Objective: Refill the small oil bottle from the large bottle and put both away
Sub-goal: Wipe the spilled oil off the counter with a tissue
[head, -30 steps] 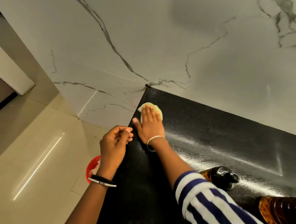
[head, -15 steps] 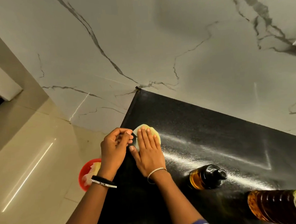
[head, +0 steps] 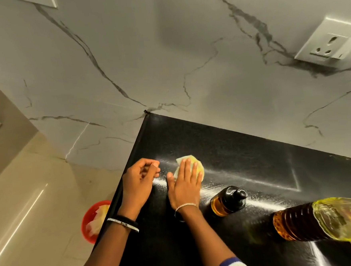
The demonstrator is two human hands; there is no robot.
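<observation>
The small oil bottle, with amber oil and a black cap, stands on the black counter just right of my right wrist. The large oil bottle, ribbed, with a yellowish top, stands further right near the frame's edge. My right hand lies flat, palm down, pressing a pale yellow cloth onto the counter. My left hand hovers at the counter's left edge with its fingers curled and thumb against fingertips; nothing shows in it.
A red bin holding pale scraps sits on the floor below the counter's left edge. A marble wall backs the counter and carries a white socket at upper right. Shiny wipe streaks cross the counter.
My right hand has slid the cloth from near the counter's back corner toward me. My left hand stays by the edge. The view has shifted, so both bottles show more fully.
</observation>
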